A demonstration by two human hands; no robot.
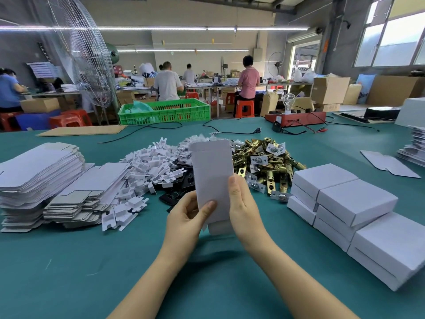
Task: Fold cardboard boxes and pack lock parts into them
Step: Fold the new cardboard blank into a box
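A flat white cardboard box blank [211, 171] stands upright over the middle of the green table [92, 272]. My left hand [186, 217] grips its lower left edge, thumb on the front face. My right hand [243, 203] grips its right edge, thumb tip on the front. Behind the blank lie heaps of lock parts: white plastic inserts [149, 166], black plates [177, 192] and brass latches [264, 166]. Stacks of flat blanks [41, 178] sit at the left. Folded white boxes [345, 203] are stacked at the right.
A green crate [165, 111], a red device [296, 118] with a bulb and black cables lie along the table's far edge. More flat blanks [388, 162] and a paper stack [416, 146] are at the far right. People work at benches in the background.
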